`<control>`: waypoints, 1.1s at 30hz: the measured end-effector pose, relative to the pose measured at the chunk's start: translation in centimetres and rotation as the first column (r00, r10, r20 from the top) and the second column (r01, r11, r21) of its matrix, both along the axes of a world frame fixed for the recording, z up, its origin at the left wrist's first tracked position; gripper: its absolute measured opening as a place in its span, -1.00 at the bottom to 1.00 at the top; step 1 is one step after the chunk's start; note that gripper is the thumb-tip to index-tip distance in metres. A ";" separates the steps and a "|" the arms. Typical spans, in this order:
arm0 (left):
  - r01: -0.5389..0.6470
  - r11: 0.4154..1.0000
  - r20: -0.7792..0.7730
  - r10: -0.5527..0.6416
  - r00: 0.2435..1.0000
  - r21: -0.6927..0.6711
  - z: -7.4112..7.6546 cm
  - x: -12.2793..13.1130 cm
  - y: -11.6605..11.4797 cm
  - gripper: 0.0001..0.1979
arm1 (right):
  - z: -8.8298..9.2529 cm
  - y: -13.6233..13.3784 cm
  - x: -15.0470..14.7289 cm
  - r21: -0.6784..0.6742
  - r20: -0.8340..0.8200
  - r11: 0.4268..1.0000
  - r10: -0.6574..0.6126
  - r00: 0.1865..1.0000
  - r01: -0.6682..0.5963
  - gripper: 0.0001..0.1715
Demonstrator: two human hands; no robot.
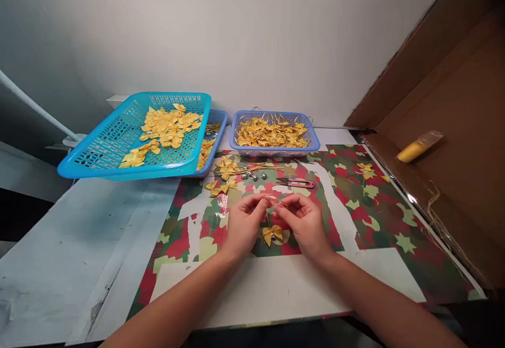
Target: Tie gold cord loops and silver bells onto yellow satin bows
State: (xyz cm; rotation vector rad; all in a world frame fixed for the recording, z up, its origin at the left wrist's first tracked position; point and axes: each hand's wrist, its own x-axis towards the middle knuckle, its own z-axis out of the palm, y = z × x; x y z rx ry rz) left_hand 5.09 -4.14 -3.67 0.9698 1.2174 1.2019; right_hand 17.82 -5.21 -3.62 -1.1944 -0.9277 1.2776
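Observation:
Both hands meet over the patterned sheet, pinching a thin gold cord (pixel 272 199) that spans the gap between them. My left hand (pixel 245 223) is closed, thumb and forefinger on the cord's left part. My right hand (pixel 305 223) is closed in the same way on its right part. Below the fingers hangs or lies a gold ribbon bow (pixel 272 234), with a strand running up toward the hands; something shiny shows at its middle. Beyond the hands are several silver bells (pixel 254 177), loose gold bows (pixel 221 186), a bundle of gold cords (pixel 260 168) and pink-handled thread snips (pixel 295 183).
A turquoise basket (pixel 98 165) of gold bows rests partly over a blue basket (pixel 222 127) at left. Another blue basket (pixel 276 152) holds corded bows. Right, a cardboard wall (pixel 445 85) borders the table, with a yellow-filled tube (pixel 418 146) and one bow (pixel 365 167) nearby.

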 end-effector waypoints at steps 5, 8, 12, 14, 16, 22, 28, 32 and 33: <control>0.006 0.999 -0.003 -0.006 1.000 0.039 -0.1 -0.3 -0.3 -0.79 | -0.1 -0.1 0.2 0.018 0.000 0.999 0.031 1.000 -0.031 -0.76; 0.045 0.995 -0.049 -0.041 0.998 0.085 -0.3 -0.4 -0.4 -0.82 | -0.3 0.0 0.4 0.010 0.054 0.998 0.055 0.997 -0.055 -0.83; 0.094 0.987 -0.097 -0.082 0.992 0.128 -0.6 -0.6 -0.7 -0.84 | -0.3 0.0 0.6 0.066 0.120 0.995 0.060 0.991 -0.068 -0.88; 0.104 0.983 -0.115 -0.087 0.990 0.152 -0.7 -0.7 -0.9 -0.85 | -0.2 -0.1 0.7 0.092 0.141 0.994 0.048 0.989 -0.062 -0.90; 0.104 0.979 -0.143 -0.079 0.987 0.175 -0.8 -0.7 -1.1 -0.86 | -0.1 -0.2 0.7 0.113 0.163 0.992 0.036 0.986 -0.055 -0.93; 0.083 0.971 -0.228 -0.031 0.973 0.223 -0.8 -0.7 -1.1 -0.87 | 0.0 -0.4 0.8 0.129 0.151 0.990 0.035 0.988 -0.055 -0.95; 0.138 0.946 -0.290 -0.049 0.956 0.293 -0.6 -0.8 -1.3 -0.87 | -0.2 -0.3 0.8 0.132 0.182 0.990 0.018 0.983 -0.043 -0.95; 0.152 0.926 -0.358 -0.020 0.933 0.346 -0.7 -1.0 -1.4 -0.86 | -0.4 -0.3 0.9 0.146 0.198 0.988 0.015 0.980 -0.045 -0.94; 0.150 0.924 -0.365 -0.012 0.931 0.352 -0.7 -1.0 -1.4 -0.86 | -0.5 -0.2 0.9 0.146 0.201 0.988 0.019 0.979 -0.049 -0.94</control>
